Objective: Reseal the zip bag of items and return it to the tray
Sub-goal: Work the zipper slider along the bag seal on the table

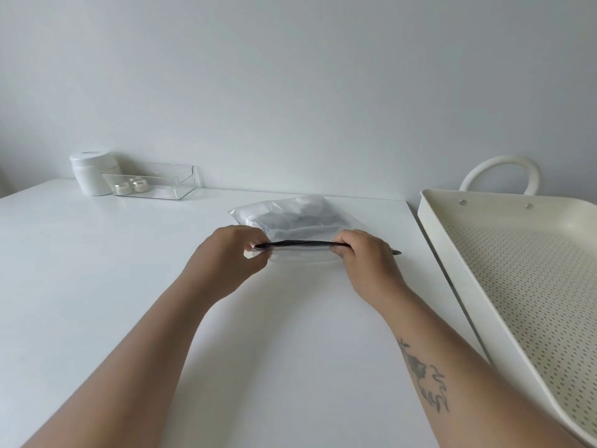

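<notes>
A clear zip bag (292,218) with dark and white items inside lies on the white table, its dark zip strip facing me. My left hand (231,253) pinches the left end of the strip. My right hand (366,253) pinches the strip near its right end, and the dark tip of the strip sticks out past it. The strip is stretched straight between both hands. A cream perforated tray (510,250) with a looped handle sits to the right of the table, with nothing visible in it.
At the back left stand a white jar (90,173) and a clear plastic box (151,181) holding two small jars. The table's right edge (429,253) runs beside the tray. A plain wall lies behind.
</notes>
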### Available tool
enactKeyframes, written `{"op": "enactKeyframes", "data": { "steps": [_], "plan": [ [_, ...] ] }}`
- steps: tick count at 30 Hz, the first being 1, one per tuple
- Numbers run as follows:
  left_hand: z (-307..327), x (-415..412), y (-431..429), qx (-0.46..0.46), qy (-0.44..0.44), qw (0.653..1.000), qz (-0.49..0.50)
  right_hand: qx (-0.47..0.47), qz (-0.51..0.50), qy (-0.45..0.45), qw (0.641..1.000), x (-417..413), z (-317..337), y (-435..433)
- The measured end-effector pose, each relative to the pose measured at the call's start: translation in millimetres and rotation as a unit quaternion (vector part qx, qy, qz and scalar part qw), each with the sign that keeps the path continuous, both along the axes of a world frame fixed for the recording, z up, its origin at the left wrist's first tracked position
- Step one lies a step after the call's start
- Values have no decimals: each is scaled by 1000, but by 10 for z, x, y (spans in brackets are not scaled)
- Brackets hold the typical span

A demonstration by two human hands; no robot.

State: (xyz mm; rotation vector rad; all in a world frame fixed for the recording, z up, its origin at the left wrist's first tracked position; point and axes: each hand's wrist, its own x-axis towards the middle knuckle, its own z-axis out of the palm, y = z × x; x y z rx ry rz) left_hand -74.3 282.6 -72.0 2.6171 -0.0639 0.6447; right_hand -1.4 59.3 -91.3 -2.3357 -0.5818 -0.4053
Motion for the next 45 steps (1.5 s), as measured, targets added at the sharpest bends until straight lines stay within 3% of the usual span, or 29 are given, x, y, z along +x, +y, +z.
{"op": "enactKeyframes", "data": {
  "steps": [4,8,26,35,41,45],
  "plan": [
    [-19,23,-75,-42,-24,997,-53,-15,33,-47,998,-78,32,83],
    [-48,36,-128,-54,-40,994,-83,33,84,-43,995,-126,54,178],
    [-162,103,-34,-38,-18,997,-67,54,146,-72,985,-246,107,291],
    [-196,79,-30,4,52,998,-18,-57,34,-103,992,-154,69,193],
    [-133,49,-97,59,79,995,-1,-113,-15,-4,993,-55,-23,-17],
    [-46,70,-140,55,-19,998,31,0,-39,-2,999,-34,31,-44]
  ]
}}
